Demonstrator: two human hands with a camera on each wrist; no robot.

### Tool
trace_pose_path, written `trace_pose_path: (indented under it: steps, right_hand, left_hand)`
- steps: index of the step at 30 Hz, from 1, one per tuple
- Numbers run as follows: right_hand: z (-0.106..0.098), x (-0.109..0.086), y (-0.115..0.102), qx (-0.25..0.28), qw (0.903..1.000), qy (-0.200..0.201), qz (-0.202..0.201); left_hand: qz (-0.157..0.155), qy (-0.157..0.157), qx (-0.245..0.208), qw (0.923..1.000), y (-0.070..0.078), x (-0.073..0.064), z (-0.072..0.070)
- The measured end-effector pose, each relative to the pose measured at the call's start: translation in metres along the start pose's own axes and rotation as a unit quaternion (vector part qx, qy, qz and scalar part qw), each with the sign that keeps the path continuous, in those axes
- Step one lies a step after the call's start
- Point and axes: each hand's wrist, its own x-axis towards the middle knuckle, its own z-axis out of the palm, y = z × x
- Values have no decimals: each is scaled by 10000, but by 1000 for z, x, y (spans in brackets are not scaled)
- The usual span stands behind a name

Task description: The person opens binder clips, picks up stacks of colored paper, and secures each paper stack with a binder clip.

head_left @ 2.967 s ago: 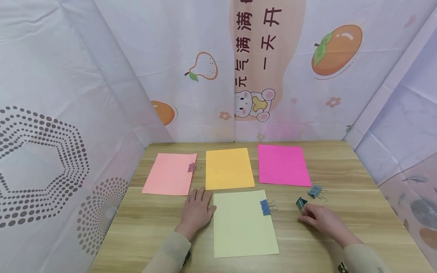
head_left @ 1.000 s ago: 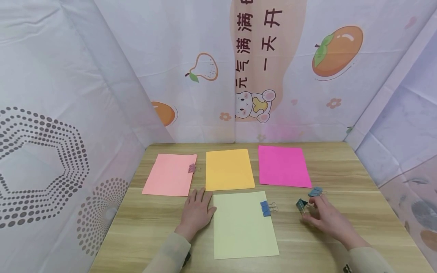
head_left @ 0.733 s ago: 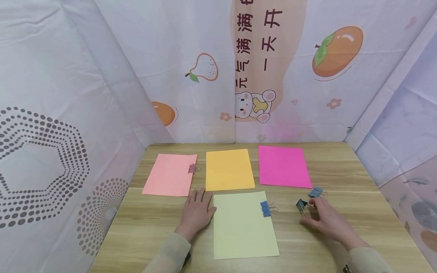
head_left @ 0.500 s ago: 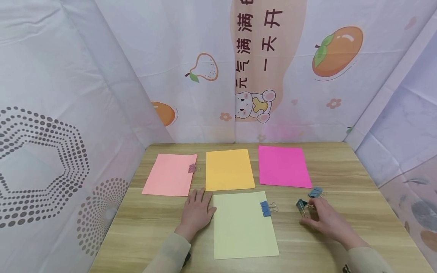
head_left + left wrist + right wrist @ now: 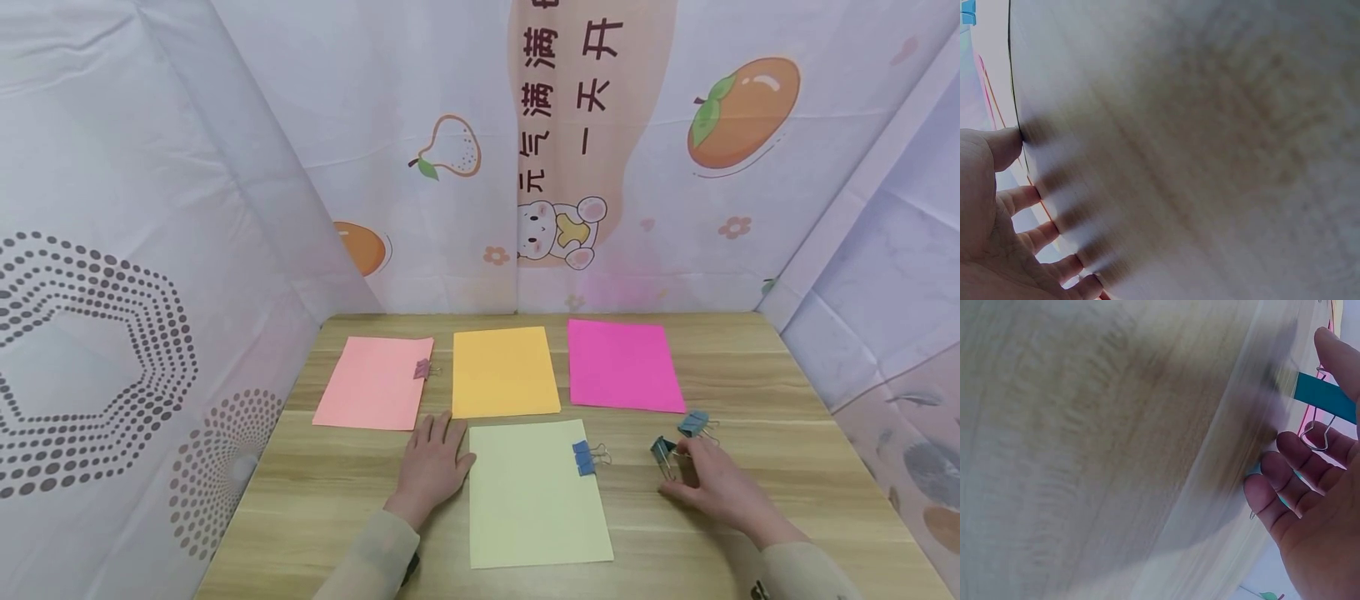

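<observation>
My left hand (image 5: 431,467) lies flat on the table with its fingers straight, the thumb beside the left edge of the pale green paper (image 5: 532,508). On the right, my right hand (image 5: 716,487) rests with thumb and fingers apart around a dark green binder clip (image 5: 663,454). The right wrist view shows that clip (image 5: 1325,397) and its wire handle between thumb and fingers, not pinched. Just beyond the fingertips lies a second, teal binder clip (image 5: 693,422). A blue binder clip (image 5: 583,458) sits on the pale green paper's right edge.
Along the back of the wooden table (image 5: 337,508) lie salmon paper (image 5: 371,383), orange paper (image 5: 504,372) and magenta paper (image 5: 625,365). A mauve binder clip (image 5: 422,369) is on the salmon paper's right edge. Printed cloth (image 5: 435,250) walls surround the table.
Three seconds ago my right fingers held the dark green clip; they have since let go, moved right and spread. The fingertips have drawn slightly back from the teal clip. My left hand stays put.
</observation>
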Motion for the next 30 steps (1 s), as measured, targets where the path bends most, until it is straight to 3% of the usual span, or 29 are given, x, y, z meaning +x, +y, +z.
trace_pose_path:
  steps: [30]
  right_hand:
    - [1,5,-5,-334,9979,-416,363]
  left_hand:
    - [-17,-58,2,10000,0,2,0]
